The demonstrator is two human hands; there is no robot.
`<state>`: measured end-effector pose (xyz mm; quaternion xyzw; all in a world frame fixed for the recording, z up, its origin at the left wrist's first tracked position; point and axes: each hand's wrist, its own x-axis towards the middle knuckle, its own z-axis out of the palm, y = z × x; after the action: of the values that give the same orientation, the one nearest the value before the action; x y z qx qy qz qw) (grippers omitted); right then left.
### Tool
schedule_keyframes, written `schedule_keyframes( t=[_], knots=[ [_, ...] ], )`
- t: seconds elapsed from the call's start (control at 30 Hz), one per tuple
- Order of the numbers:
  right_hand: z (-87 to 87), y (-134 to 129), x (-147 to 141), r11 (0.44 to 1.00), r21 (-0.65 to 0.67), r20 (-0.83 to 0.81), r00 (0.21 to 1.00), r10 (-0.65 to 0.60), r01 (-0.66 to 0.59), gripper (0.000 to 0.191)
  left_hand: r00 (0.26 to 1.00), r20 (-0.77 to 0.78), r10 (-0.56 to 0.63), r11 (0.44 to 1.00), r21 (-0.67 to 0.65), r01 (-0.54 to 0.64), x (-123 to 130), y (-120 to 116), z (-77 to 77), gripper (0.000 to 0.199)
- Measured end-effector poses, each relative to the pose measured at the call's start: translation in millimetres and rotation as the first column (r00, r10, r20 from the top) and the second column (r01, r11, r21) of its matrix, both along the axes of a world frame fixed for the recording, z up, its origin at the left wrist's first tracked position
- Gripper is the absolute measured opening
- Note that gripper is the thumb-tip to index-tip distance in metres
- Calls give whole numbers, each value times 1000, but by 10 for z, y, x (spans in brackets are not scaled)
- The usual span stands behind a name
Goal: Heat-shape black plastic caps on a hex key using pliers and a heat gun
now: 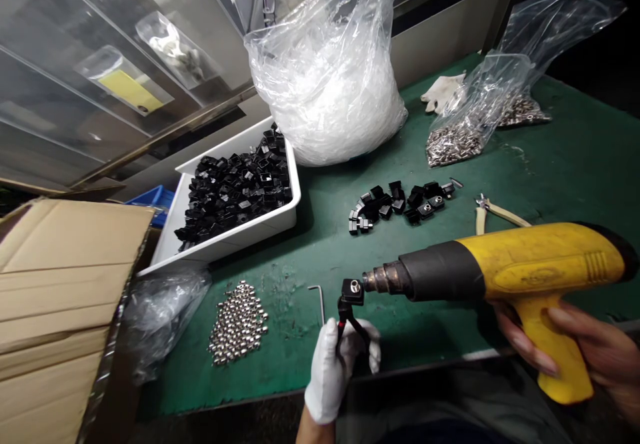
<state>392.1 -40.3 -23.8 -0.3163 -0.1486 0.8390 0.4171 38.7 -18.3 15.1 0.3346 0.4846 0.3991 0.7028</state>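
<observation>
In a white glove, my left hand [333, 367] is closed around the dark handles of a pair of pliers [346, 314]. The pliers' jaws grip a small black square part [353, 291] with a round metal fitting on its face. My bare right hand [570, 341] wraps round the handle of a yellow heat gun [530, 264]. Its stepped metal nozzle points left, close beside the black part; whether they touch I cannot tell. A hex key [318, 304] lies on the green table [400, 324] just behind my left hand.
A white bin [225, 241] holds many black parts. Metal fittings [240, 324] are spread at left. More black parts [385, 204] lie mid-table, near cutters [481, 211]. Behind stand a large plastic bag [335, 91] and bags of fittings [455, 141]. A cardboard box [60, 311] is at left.
</observation>
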Motion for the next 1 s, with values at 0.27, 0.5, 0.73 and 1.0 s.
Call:
schedule_keyframes(
  t=[0.27, 0.5, 0.73, 1.0],
  knots=[
    [19, -9, -9, 999, 4, -14, 999, -32, 32, 40, 995, 28, 92, 994, -57, -91, 65, 3, -23, 72],
    [8, 1, -6, 999, 38, 5, 1000, -7, 7, 41, 968, -76, 237, 970, -28, -240, 238, -26, -39, 70],
    [36, -7, -22, 999, 21, 40, 998, -41, 40, 42, 899, -160, 407, 912, 24, -409, 417, -54, -34, 65],
    [43, 24, -20, 998, 58, 48, 999, -10, 7, 39, 848, -273, 454, 889, 77, -452, 536, -86, -15, 64]
  ],
)
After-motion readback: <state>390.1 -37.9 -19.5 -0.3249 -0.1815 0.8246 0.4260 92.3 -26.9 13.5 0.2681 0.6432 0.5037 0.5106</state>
